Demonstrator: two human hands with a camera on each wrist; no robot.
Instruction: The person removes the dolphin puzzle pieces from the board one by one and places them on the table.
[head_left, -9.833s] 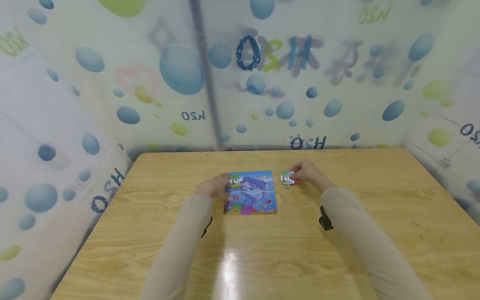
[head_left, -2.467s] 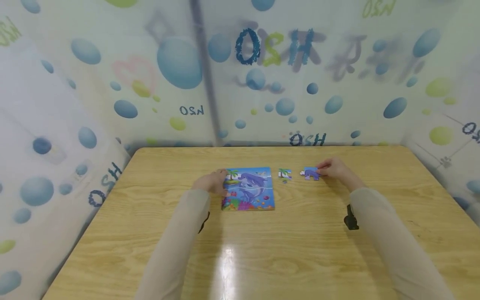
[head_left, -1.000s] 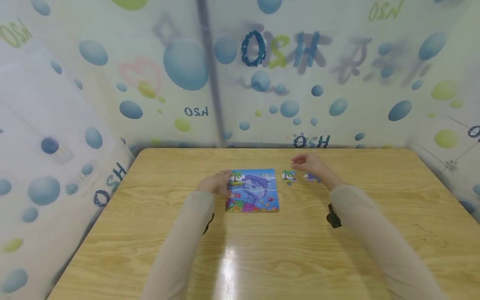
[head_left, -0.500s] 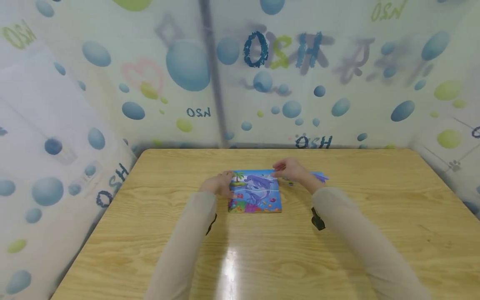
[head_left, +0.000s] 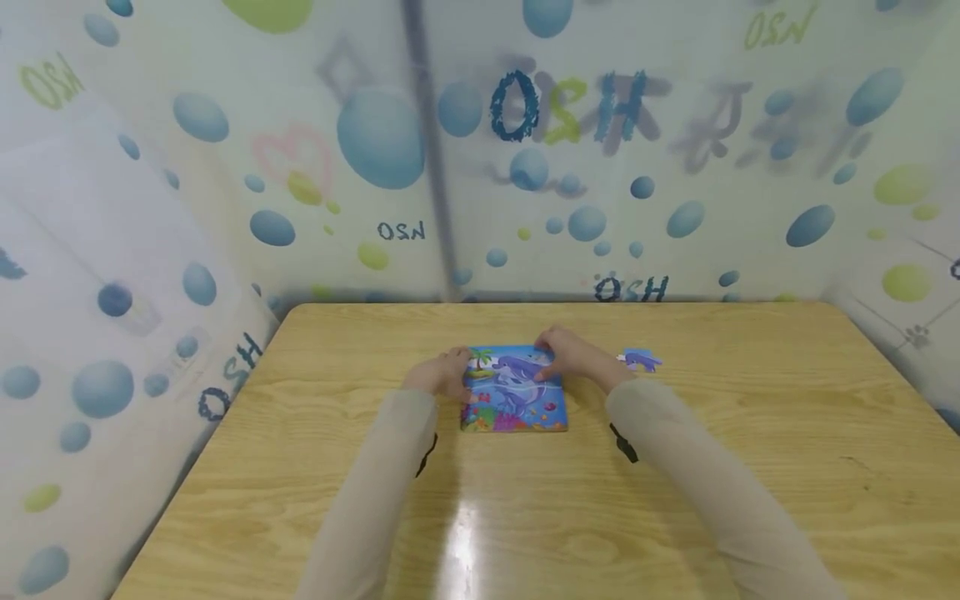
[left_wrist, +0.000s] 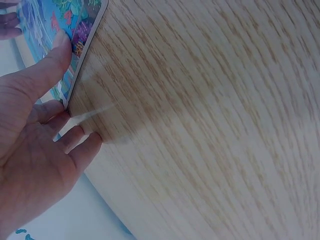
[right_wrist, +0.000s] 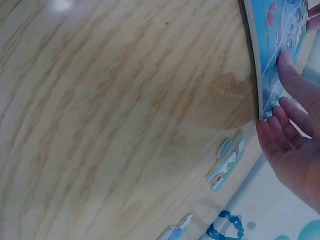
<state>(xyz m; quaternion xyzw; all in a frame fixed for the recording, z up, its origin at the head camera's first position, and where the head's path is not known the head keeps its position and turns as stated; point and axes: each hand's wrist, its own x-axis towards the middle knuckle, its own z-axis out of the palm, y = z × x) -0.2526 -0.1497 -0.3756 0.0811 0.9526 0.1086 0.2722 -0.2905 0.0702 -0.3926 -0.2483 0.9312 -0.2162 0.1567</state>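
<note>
A square jigsaw puzzle [head_left: 513, 408] with dolphins, a palm tree and coral lies flat on the table. At its left side, my left hand [head_left: 438, 372] grips the edge, thumb [left_wrist: 61, 47] on the picture and fingers along the border. My right hand [head_left: 573, 356] holds the upper right part, its thumb [right_wrist: 290, 70] over the top face and fingertips by the corner. To the right lies a loose dolphin piece [head_left: 640, 360]. A loose palm-tree piece [right_wrist: 227, 161] shows in the right wrist view; from the head view the right hand hides it.
The wooden table [head_left: 525, 517] has rounded far corners and ends against a hanging white curtain [head_left: 480, 167] printed with blue and green dots. A bright light reflection lies on the tabletop in front of the puzzle.
The right hand first held the palm-tree piece, then set the dolphin piece down farther right. It has since come left, off the pieces, onto the puzzle's right edge. The left hand stays put.
</note>
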